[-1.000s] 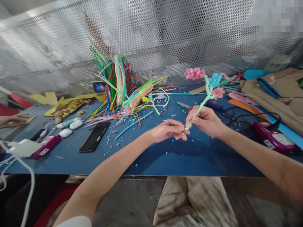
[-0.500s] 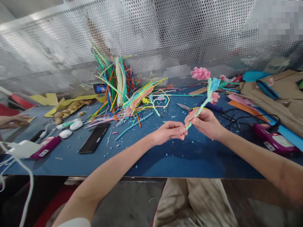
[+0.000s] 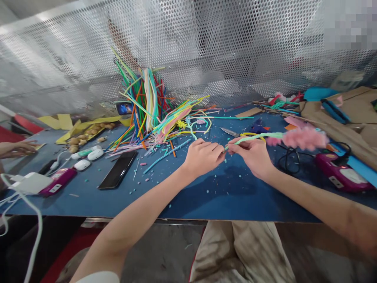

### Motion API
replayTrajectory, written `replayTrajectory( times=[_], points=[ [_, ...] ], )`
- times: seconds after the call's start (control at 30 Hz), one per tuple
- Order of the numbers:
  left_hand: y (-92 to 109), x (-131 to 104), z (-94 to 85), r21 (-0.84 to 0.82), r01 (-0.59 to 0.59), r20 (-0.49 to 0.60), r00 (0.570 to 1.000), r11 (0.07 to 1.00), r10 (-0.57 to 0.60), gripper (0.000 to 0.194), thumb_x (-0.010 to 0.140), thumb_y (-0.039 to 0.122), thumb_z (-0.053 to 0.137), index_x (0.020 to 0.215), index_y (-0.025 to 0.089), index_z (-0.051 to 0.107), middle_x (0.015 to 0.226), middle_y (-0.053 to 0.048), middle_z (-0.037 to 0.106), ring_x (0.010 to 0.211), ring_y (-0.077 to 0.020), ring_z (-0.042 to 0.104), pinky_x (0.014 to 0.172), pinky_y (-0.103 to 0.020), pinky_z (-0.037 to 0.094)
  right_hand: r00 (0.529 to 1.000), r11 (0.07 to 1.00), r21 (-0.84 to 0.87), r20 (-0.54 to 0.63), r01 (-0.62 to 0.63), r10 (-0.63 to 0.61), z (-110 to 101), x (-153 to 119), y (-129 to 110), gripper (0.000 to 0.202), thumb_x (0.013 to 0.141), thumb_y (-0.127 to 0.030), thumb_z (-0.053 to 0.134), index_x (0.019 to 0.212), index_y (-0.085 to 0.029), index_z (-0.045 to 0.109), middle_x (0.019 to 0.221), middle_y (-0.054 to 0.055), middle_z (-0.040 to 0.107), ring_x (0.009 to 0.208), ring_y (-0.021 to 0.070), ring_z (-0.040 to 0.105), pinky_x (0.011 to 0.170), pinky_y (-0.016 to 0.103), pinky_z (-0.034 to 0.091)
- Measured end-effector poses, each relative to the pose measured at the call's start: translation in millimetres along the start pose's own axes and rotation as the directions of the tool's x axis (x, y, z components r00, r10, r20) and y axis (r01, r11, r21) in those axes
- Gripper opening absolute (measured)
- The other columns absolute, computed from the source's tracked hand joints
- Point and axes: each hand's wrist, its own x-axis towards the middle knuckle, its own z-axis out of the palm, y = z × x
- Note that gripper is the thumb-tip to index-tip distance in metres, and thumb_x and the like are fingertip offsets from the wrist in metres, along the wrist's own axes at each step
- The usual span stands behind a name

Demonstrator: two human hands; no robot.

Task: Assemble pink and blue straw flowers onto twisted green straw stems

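Observation:
A pipe-cleaner flower [image 3: 304, 137] with fluffy pink blooms and a pale green twisted stem lies almost level between my hands, its head pointing right and blurred. My right hand [image 3: 251, 151] pinches the stem near its lower part. At the stem's left end, my left hand [image 3: 204, 155] has its fingers closed around the tip, which they mostly hide. Just behind my left hand is a smaller flower [image 3: 184, 124] with a yellow bloom and pale stem. A pair of scissors [image 3: 231, 132] lies with its blades pointing left behind my right hand.
A tall bundle of coloured pipe cleaners [image 3: 150, 102] stands against the perforated metal screen [image 3: 220, 47]. A black phone [image 3: 118, 171] lies at left, near white earbud cases and a purple power strip [image 3: 60, 181]. Another person's hand [image 3: 19, 148] rests at far left. Brown paper [image 3: 353, 114] lies at right.
The flower has swung from upright to nearly horizontal, its blooms moving right and down. My left hand has turned, knuckles up, and shifted slightly left and up while still holding the stem end.

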Motion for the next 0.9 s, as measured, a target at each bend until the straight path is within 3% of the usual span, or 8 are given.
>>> replayTrajectory(
  times=[0.13,0.23,0.33,0.43,0.57,0.67,0.8,0.9],
  points=[
    [4,0,-0.8,-0.195,0.122,0.055,0.992,0.973,-0.113,0.026,0.097,0.041,0.055,0.094,0.024,0.075,0.091,-0.005,0.077,0.080,-0.0190,0.067,0.081,-0.034,0.037,0.994,0.994,-0.067,0.061,0.089,-0.085,-6,3,-5,0.020,0.080,-0.037,0.079,0.086,-0.019,0.075,0.078,0.004,0.073,0.070,0.0188,0.068,0.071,0.035,0.057],
    [1,2,-3.4,-0.427,0.231,0.164,0.971,0.874,-0.176,0.028,0.096,0.043,0.057,0.094,0.023,0.076,0.086,-0.003,0.077,0.073,-0.0159,0.066,0.078,-0.030,0.042,0.984,0.975,-0.165,0.125,0.149,-0.129,-11,5,-12,0.020,0.082,-0.039,0.077,0.082,-0.018,0.075,0.087,0.006,0.074,0.074,0.0189,0.068,0.070,0.034,0.057],
    [-5,5,-6.2,-0.684,0.329,0.320,0.937,0.651,-0.138,0.032,0.096,0.044,0.057,0.092,0.017,0.074,0.086,-0.004,0.076,0.065,-0.0118,0.061,0.068,-0.025,0.045,0.976,0.962,-0.205,0.162,0.181,-0.149,-14,7,-16,0.018,0.083,-0.037,0.076,0.082,-0.019,0.076,0.088,0.005,0.074,0.075,0.0187,0.069,0.069,0.033,0.057],
    [-13,6,-5.7,-0.832,0.429,0.442,0.896,0.351,-0.048,0.037,0.091,0.048,0.063,0.090,0.013,0.072,0.085,-0.007,0.075,0.063,-0.0102,0.058,0.064,-0.024,0.047,0.960,0.985,-0.067,0.241,0.159,-0.139,-16,6,-16,0.012,0.083,-0.032,0.078,0.086,-0.021,0.074,0.082,0.003,0.075,0.074,0.0185,0.070,0.070,0.033,0.057],
    [-13,3,2.1,-0.822,0.569,0.568,0.820,-0.002,0.066,0.039,0.080,0.049,0.076,0.083,0.011,0.072,0.074,-0.007,0.071,0.061,-0.0101,0.057,0.060,-0.023,0.044,0.917,0.979,0.193,0.374,0.071,-0.141,-13,3,-14,0.010,0.081,-0.025,0.080,0.086,-0.021,0.072,0.084,0.002,0.075,0.073,0.0170,0.071,0.071,0.033,0.060],
    [-5,-2,8.1,-0.764,0.619,0.597,0.785,-0.181,0.164,0.040,0.074,0.048,0.082,0.076,0.010,0.071,0.067,-0.007,0.069,0.057,-0.0110,0.057,0.058,-0.025,0.042,0.876,0.940,0.333,0.472,-0.074,-0.098,-10,-2,-14,0.011,0.081,-0.025,0.080,0.087,-0.021,0.071,0.082,0.001,0.073,0.070,0.0167,0.071,0.067,0.034,0.061],
    [6,-6,10.7,-0.744,0.623,0.575,0.781,-0.242,0.243,0.041,0.076,0.050,0.080,0.084,0.009,0.075,0.068,-0.009,0.069,0.057,-0.0119,0.055,0.056,-0.026,0.040,0.813,0.906,0.379,0.577,-0.189,-0.072,-9,-4,-16,0.013,0.082,-0.026,0.079,0.086,-0.020,0.069,0.077,0.000,0.071,0.062,0.0145,0.068,0.059,0.031,0.058],
    [6,-5,11.2,-0.797,0.571,0.552,0.821,-0.195,0.149,0.043,0.079,0.050,0.077,0.093,0.010,0.077,0.068,-0.008,0.068,0.052,-0.0079,0.047,0.054,-0.024,0.036,0.851,0.930,0.341,0.520,-0.133,-0.070,-12,0,-15,0.013,0.083,-0.027,0.079,0.089,-0.020,0.070,0.079,0.000,0.071,0.061,0.0127,0.066,0.060,0.029,0.056]
  ],
)
